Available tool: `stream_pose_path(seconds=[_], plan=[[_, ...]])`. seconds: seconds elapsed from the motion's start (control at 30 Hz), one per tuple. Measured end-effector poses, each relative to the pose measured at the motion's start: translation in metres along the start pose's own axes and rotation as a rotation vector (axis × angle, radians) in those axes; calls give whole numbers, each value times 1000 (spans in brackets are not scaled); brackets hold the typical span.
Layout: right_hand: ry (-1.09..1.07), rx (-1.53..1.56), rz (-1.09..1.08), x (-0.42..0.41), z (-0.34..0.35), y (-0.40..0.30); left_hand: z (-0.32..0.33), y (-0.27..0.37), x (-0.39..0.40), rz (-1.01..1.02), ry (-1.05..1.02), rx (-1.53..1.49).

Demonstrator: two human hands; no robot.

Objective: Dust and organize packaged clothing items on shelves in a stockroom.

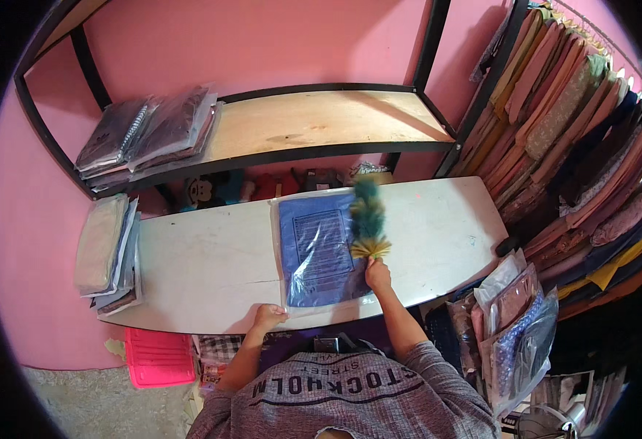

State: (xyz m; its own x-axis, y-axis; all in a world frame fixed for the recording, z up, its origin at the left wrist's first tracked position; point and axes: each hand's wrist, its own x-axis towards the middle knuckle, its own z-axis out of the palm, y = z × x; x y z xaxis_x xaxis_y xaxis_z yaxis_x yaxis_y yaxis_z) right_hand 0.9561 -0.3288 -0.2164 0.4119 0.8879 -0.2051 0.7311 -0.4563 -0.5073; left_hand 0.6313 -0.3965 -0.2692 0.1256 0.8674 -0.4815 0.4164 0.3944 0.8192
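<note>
A folded blue garment in a clear plastic bag (315, 247) lies flat on the white tabletop (206, 263). My right hand (378, 274) grips the handle end of a fluffy duster (368, 219), green with yellow bands, which lies over or just above the bag's right side and looks slightly blurred. With its fingers closed, my left hand (271, 317) pinches the bag's lower left corner at the table's near edge.
Bagged garments (107, 247) are stacked at the table's left end, and others (173, 131) on the wooden shelf (321, 118). Hanging clothes (568, 110) fill the right side, above more bagged garments (510, 335). A pink plastic basket (159, 356) stands below left.
</note>
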Motion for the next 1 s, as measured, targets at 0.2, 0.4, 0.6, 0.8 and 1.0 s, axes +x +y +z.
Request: stream_pose_path(seconds=[0.2,0.4,0.6,0.8,1.0], plan=[[-125,160,-323,-75,45,-5,-1,-1,1,26,-22,-16],[-322,-79,-248,-106,28,20,-1,5,-3,38,-21,-1],[-63,66,71,-101,13,51,-3,10,-7,54,-21,12],[-316,-68,-377,-118,16,16,-4,10,-5,69,-34,-10],[-275,-224,-301,-107,12,43,-5,5,-5,44,-29,-7]])
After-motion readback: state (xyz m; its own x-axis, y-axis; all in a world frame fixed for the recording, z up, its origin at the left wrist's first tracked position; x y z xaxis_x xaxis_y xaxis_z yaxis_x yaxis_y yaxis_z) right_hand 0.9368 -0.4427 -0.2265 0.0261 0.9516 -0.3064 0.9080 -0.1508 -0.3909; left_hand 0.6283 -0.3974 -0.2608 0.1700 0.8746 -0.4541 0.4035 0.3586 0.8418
